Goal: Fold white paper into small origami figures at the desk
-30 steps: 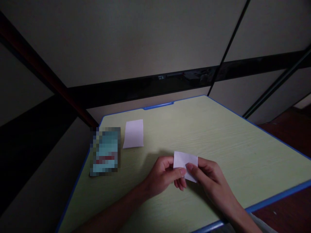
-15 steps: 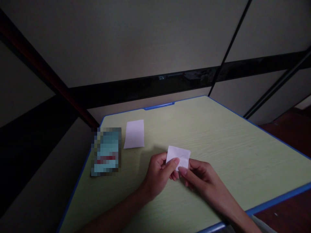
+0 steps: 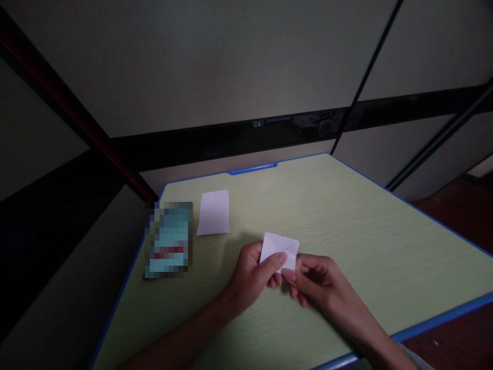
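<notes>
A small folded white paper (image 3: 279, 242), roughly square with a slanting crease or flap edge on its face, is held above the table. My left hand (image 3: 256, 270) grips it from the left, thumb lying flat across the front and fingers behind. At its lower right corner, my right hand (image 3: 314, 277) pinches the edge between thumb and fingers. The fingertips behind the paper are partly hidden. Farther back on the left, a flat white sheet of paper (image 3: 213, 212) rests on the table, apart from both hands.
The pale wood-grain table (image 3: 346, 205) has a blue edge and a blue handle-like piece (image 3: 253, 168) at the back. On its left side lies a blurred, pixelated rectangular item (image 3: 169, 241). Cabinet doors with a black band (image 3: 231, 134) stand right behind the table.
The folded paper has shifted slightly left and turned a little in my hands. My right fingers have slid lower along its right corner. The sheet on the table stays put.
</notes>
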Tool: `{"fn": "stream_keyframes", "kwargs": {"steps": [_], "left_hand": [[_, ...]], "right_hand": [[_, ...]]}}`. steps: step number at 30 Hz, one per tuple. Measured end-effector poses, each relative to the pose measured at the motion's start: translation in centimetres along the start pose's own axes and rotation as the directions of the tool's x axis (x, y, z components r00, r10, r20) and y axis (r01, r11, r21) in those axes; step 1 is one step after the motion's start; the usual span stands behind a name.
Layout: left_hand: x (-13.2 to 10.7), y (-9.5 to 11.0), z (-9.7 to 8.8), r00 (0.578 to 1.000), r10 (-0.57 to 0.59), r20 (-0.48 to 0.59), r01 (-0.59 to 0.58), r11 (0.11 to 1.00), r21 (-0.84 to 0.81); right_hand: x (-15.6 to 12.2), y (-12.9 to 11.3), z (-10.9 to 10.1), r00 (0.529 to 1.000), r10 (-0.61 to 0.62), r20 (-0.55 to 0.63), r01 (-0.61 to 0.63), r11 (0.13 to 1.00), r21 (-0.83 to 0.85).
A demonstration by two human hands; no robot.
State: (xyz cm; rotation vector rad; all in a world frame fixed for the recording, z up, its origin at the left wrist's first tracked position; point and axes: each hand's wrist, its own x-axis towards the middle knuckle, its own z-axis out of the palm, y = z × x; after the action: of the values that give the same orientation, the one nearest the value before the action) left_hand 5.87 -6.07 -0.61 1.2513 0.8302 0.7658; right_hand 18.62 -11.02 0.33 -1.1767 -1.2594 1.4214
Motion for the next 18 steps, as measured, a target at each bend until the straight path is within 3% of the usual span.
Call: {"fn": "stream_keyframes", "kwargs": {"steps": [6,13,18], "left_hand": [[-0.1,-0.4,-0.1,0.995,-0.02,0.1,0.021,1.0,-0.01],[-0.1,-0.1,0.1,1.0,0.005,0.026,-0.005,1.0,-0.023],[0.0,0.0,-0.1,0.999,0.031,0.037,-0.031,1.0,0.001]], "right_hand": [[-0.4,-0.1,0.0,0.985,-0.065,-0.162,0.061,0.998,-0.029],[-0.6,0.1,-0.8,0.994,-0.03,-0.107,0.013,0.987,-0.159],[-0.7,-0.1,-1.4,0.959,-0.196,-0.205,0.179,0.979,-0.099]]}}
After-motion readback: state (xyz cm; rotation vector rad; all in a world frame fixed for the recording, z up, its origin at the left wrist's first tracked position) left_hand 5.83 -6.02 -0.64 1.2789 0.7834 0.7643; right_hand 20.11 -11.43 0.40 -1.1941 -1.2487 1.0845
